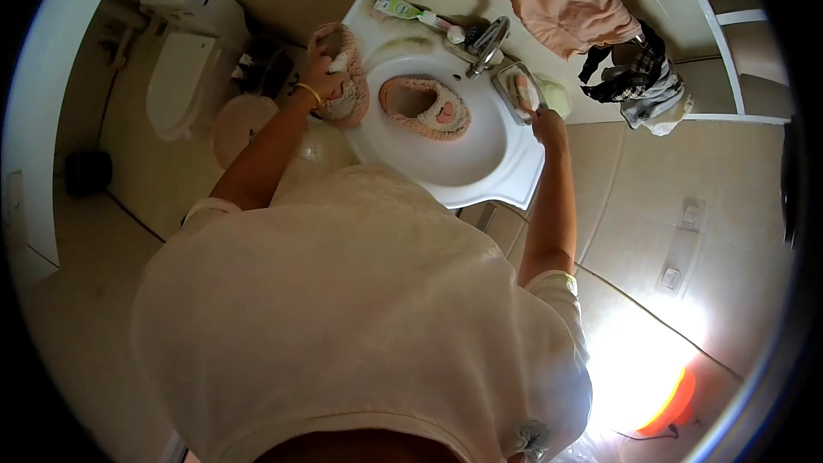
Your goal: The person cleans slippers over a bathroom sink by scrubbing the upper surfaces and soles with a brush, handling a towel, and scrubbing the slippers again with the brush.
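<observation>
My left hand [321, 83] is closed on a pink fluffy slipper [353, 107] at the left rim of the sink. Something small and white shows by its fingers. The other slipper [429, 110], pink and cream with a pink patch on its toe, lies in the white sink basin [467, 163]. At the sink's right corner, my right hand [547, 124] reaches into a soap dish [512, 96]. Its fingers are at a pale bar [525, 90] that looks like soap; their exact grip is partly hidden.
A metal faucet [490, 47] stands behind the basin, with a green-and-white tube [397, 6] on the ledge. Clothes [566, 0] hang at the upper right. A toilet [182, 81] and a pink basin [243, 133] are on the left. A bright lamp glows at the lower right.
</observation>
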Demonstrator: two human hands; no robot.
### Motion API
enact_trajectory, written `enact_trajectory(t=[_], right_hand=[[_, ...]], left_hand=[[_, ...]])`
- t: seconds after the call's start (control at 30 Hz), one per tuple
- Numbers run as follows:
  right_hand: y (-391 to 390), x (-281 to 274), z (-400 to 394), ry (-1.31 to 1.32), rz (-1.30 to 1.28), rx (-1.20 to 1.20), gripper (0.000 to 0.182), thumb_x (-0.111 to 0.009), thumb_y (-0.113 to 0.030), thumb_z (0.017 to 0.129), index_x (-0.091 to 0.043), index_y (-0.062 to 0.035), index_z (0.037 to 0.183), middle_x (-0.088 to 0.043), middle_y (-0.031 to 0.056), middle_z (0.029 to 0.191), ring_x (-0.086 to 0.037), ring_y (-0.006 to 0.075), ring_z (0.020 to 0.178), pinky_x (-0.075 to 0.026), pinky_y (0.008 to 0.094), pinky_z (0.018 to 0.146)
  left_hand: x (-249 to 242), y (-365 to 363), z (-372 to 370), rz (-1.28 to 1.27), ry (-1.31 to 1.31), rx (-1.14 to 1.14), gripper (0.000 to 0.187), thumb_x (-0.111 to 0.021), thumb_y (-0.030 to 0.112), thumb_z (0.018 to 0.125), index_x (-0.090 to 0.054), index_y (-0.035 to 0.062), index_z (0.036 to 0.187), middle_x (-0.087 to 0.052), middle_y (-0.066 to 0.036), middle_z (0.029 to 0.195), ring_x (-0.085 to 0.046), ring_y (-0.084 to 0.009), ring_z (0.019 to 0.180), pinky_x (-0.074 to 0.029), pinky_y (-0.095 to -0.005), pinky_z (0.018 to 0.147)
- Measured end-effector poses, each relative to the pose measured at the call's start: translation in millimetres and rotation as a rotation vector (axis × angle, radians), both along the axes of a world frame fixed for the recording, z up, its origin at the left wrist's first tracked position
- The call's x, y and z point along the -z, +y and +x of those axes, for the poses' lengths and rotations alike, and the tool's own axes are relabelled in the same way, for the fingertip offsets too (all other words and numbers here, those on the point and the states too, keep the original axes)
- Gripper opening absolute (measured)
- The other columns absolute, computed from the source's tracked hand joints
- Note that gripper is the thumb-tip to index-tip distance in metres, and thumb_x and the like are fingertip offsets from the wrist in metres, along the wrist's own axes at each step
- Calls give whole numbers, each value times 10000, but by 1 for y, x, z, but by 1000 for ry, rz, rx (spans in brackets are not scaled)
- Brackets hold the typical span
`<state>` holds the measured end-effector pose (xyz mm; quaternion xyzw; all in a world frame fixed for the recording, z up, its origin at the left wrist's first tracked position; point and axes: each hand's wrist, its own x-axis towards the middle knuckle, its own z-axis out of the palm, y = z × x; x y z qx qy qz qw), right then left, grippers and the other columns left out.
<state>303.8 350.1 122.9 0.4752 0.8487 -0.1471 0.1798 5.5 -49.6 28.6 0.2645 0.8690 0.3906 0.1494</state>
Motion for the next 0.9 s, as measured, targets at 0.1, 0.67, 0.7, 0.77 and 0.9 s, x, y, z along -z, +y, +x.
enact_trajectory(t=[0.1,0.67,0.7,0.77,0.9], right_hand=[[20,21,10,89,-112,-52,388,-486,-423,853,-669,-92,945,-632,175,970,-594,352,923,-458,421,802],[-13,-15,41,349,-115,-24,345,-557,-271,848,-615,-30,1088,-651,169,837,-626,242,759,-478,345,669],[-46,-37,31,361,-178,30,340,-557,-261,854,-608,-37,1105,-649,145,797,-612,201,700,-472,326,632],[-89,-34,24,466,-411,68,324,-554,-228,870,-590,-50,1139,-626,95,722,-548,123,599,-447,287,560],[-180,-18,-7,509,-692,-80,291,-560,-176,886,-590,-83,1160,-530,-20,627,-451,51,540,-365,217,471]], left_hand=[[-2,-12,1,13,-33,62,331,-626,207,666,-612,-68,850,-340,-233,1366,-346,-348,1246,-321,-378,1011],[-3,-22,46,-168,280,-45,357,-660,272,729,-572,-14,925,-368,-167,1359,-397,-333,1205,-372,-371,963],[-3,-22,49,-129,261,-92,333,-650,232,740,-558,-23,935,-378,-182,1346,-393,-343,1208,-365,-376,971],[-4,-17,54,-47,226,-175,290,-628,152,761,-532,-41,955,-396,-213,1322,-383,-363,1212,-351,-386,987],[-11,-6,62,90,216,-350,355,-601,104,776,-503,2,1102,-383,-190,1339,-385,-333,1221,-372,-361,973]])
